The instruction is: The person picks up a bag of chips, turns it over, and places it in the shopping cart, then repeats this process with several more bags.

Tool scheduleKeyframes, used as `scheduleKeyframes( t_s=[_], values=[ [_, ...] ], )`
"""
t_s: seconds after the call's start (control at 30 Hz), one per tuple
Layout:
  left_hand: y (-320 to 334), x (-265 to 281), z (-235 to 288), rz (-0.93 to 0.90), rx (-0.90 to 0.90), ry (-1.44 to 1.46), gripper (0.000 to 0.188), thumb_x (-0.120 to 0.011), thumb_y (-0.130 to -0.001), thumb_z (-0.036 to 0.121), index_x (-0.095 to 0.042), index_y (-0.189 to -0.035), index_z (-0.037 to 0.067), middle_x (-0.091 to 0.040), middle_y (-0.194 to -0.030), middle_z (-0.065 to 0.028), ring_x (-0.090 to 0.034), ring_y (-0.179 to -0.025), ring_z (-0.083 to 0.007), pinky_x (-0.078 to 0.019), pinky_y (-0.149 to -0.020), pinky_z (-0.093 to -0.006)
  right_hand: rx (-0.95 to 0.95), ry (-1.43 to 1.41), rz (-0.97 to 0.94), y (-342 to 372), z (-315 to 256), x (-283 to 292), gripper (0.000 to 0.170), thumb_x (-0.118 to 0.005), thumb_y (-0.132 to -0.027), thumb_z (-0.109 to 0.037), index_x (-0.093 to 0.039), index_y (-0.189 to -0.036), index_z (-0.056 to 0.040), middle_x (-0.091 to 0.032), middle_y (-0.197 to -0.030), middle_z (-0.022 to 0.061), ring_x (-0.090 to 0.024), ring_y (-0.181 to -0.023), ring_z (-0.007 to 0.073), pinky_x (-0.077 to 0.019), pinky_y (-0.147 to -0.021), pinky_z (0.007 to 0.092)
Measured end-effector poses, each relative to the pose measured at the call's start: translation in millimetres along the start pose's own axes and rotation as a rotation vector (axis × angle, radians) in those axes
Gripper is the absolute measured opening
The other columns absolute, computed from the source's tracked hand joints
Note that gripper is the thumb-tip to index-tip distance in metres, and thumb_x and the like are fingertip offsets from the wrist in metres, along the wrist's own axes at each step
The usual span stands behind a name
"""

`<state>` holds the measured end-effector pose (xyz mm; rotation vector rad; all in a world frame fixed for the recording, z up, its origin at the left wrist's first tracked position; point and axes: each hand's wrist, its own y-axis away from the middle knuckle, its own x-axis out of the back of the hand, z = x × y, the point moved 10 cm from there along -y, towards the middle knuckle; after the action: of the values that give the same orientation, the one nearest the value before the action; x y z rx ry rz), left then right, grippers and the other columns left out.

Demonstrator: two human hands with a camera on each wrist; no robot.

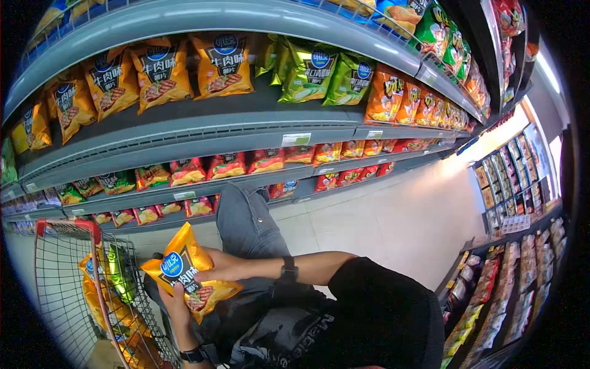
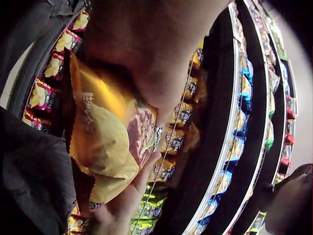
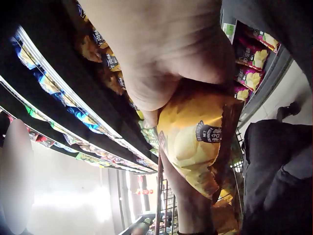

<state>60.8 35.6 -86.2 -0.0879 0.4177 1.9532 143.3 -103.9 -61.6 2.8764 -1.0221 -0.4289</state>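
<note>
An orange chip bag [image 1: 200, 295] with a blue round logo and a picture of grilled meat is held between both hands over the person's lap. The left hand [image 1: 177, 305] grips its near left side, the thumb lying on the printed front. From the right, the right hand [image 1: 221, 264] holds the opposite side, with most of its fingers hidden behind the bag. Both wrist views show the bag close up, the yellow chip print [image 2: 105, 132] in the left one and a dark net quantity label [image 3: 208, 133] in the right one.
A wire shopping cart [image 1: 99, 230] with a red-cornered rim stands at the left, orange and green bags [image 1: 120, 270] inside. Ahead run shelves [image 1: 203, 132] of orange, green and red chip bags. Tiled floor [image 1: 369, 227] extends right toward another packed shelf [image 1: 491, 295].
</note>
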Motion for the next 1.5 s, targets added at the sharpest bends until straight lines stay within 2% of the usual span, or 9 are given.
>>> scheduleKeyframes(
  t_s=[0.33,0.5,0.57,0.77,0.97,1.13,1.23,1.4,1.5],
  values=[
    [5.8,-22.9,18.2,-0.111,-0.046,-0.055,0.067,-0.065,-0.088,0.032,-0.035,-0.138,0.000,-0.048,-0.130,-0.0090,-0.048,-0.117,-0.0190,-0.0378,-0.100,-0.0324,-0.015,-0.137,0.053,8.0,-23.3,10.8,0.075,-0.075,-0.081,-0.024,-0.035,-0.140,-0.0020,-0.053,-0.129,0.0098,-0.049,-0.120,0.0189,-0.0377,-0.104,0.0334],
    [5.3,-34.1,51.2,-0.082,-0.196,-0.080,0.070,-0.067,-0.086,0.020,-0.029,-0.142,0.001,-0.046,-0.134,-0.0112,-0.047,-0.122,-0.0206,-0.0379,-0.102,-0.0345,-0.038,-0.155,0.200,4.8,-15.4,34.1,0.059,-0.074,-0.082,-0.019,-0.045,-0.131,-0.0045,-0.059,-0.117,0.0062,-0.057,-0.106,0.0163,-0.0469,-0.093,0.0329],
    [13.4,-21.9,71.8,0.080,-0.243,-0.254,0.063,-0.072,-0.080,0.010,-0.043,-0.135,0.004,-0.052,-0.125,-0.0099,-0.054,-0.111,-0.0187,-0.0453,-0.093,-0.0313,-0.083,-0.015,0.261,5.7,-23.5,42.1,0.049,-0.072,-0.083,-0.013,-0.048,-0.124,-0.0043,-0.061,-0.112,0.0053,-0.059,-0.101,0.0148,-0.0491,-0.088,0.0331],
    [29.3,-55.0,102.3,-0.159,-0.384,-0.514,0.054,-0.072,-0.079,0.010,-0.051,-0.128,0.005,-0.051,-0.121,-0.0083,-0.052,-0.114,-0.0212,-0.0416,-0.099,-0.0348,0.065,-0.074,0.302,1.9,-34.8,40.6,0.052,-0.068,-0.086,-0.009,-0.043,-0.130,-0.0018,-0.056,-0.122,0.0074,-0.056,-0.108,0.0163,-0.0468,-0.092,0.0317],
    [26.6,-26.0,82.0,-0.003,-0.268,-0.189,0.077,-0.076,-0.078,0.014,-0.033,-0.140,0.000,-0.045,-0.135,-0.0118,-0.047,-0.123,-0.0206,-0.0383,-0.104,-0.0349,0.111,-0.089,-0.001,3.7,-46.9,12.0,0.056,-0.066,-0.090,-0.021,-0.041,-0.136,-0.0007,-0.050,-0.130,0.0101,-0.051,-0.117,0.0205,-0.0422,-0.099,0.0350],
    [23.7,-28.8,42.9,-0.236,-0.075,0.306,0.071,-0.068,-0.087,0.038,-0.036,-0.138,0.000,-0.051,-0.132,-0.0076,-0.048,-0.122,-0.0166,-0.0380,-0.104,-0.0333,0.207,0.300,0.037,1.3,-68.6,0.4,0.069,-0.065,-0.089,-0.039,-0.037,-0.138,0.0008,-0.048,-0.133,0.0104,-0.047,-0.122,0.0194,-0.0400,-0.101,0.0360],
    [28.4,-39.2,36.8,-0.317,-0.043,0.549,0.066,-0.065,-0.089,0.039,-0.039,-0.137,0.001,-0.052,-0.131,-0.0069,-0.049,-0.121,-0.0166,-0.0394,-0.102,-0.0331,0.053,-0.107,-0.041,1.0,-43.3,-1.9,0.069,-0.072,-0.085,-0.031,-0.039,-0.136,0.0007,-0.048,-0.133,0.0088,-0.046,-0.123,0.0185,-0.0392,-0.101,0.0338],
    [17.7,-21.5,22.3,-0.190,0.047,0.170,0.068,-0.065,-0.089,0.036,-0.036,-0.138,-0.001,-0.051,-0.132,-0.0073,-0.048,-0.123,-0.0176,-0.0384,-0.103,-0.0327,-0.090,-0.050,-0.011,1.0,-24.9,-1.6,0.063,-0.073,-0.083,-0.020,-0.039,-0.133,-0.0009,-0.057,-0.122,0.0074,-0.056,-0.110,0.0167,-0.0434,-0.097,0.0320],
    [16.8,-22.5,41.9,-0.174,-0.160,0.165,0.074,-0.069,-0.087,0.030,-0.030,-0.141,0.000,-0.047,-0.136,-0.0082,-0.045,-0.126,-0.0188,-0.0359,-0.106,-0.0339,-0.014,0.071,0.064,-2.9,-37.6,0.2,0.062,-0.075,-0.080,-0.013,-0.040,-0.131,-0.0016,-0.057,-0.121,0.0073,-0.057,-0.109,0.0164,-0.0445,-0.096,0.0322]
  ],
)
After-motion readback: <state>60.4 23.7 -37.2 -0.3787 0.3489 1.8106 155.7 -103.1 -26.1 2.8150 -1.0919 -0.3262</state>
